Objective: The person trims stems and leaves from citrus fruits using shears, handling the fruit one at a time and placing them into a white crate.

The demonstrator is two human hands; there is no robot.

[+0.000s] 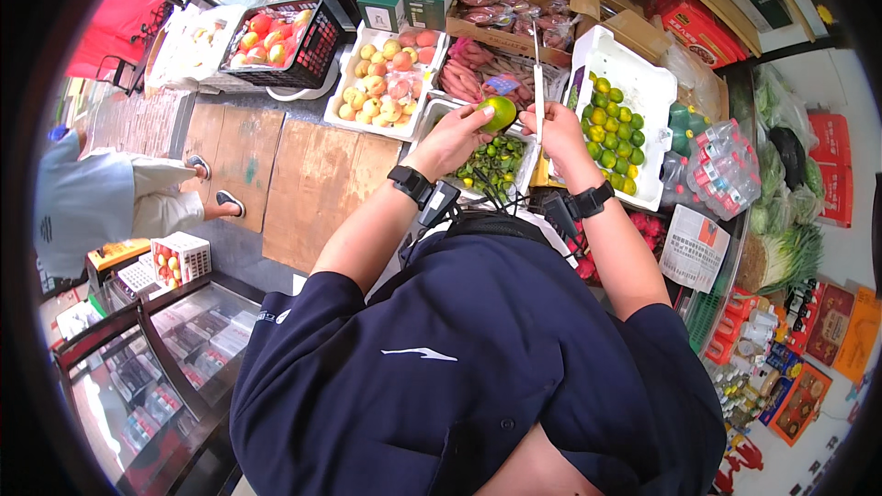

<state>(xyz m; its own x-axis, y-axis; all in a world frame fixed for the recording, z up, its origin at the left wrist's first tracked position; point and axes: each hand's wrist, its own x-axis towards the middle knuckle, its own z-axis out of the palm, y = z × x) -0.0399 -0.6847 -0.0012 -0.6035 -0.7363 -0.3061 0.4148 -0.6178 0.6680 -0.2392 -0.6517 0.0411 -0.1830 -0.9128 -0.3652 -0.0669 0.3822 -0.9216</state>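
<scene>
My left hand grips a round green-and-yellow fruit between thumb and fingers. Close beside it, my right hand holds a long, slim white-handled tool, apparently a knife, pointing away from me. The tool and the fruit appear apart. Below both hands is a white crate of small green fruit with leaves. To the right stands a white foam box holding many green and yellowish citrus fruits. Behind my hands lie reddish sweet potatoes, some in mesh bags.
On the left are a foam box of peaches and a black crate of red fruit. Bottled drinks and a newspaper lie right. A person walks at far left, near flattened cardboard. A glass display case stands lower left.
</scene>
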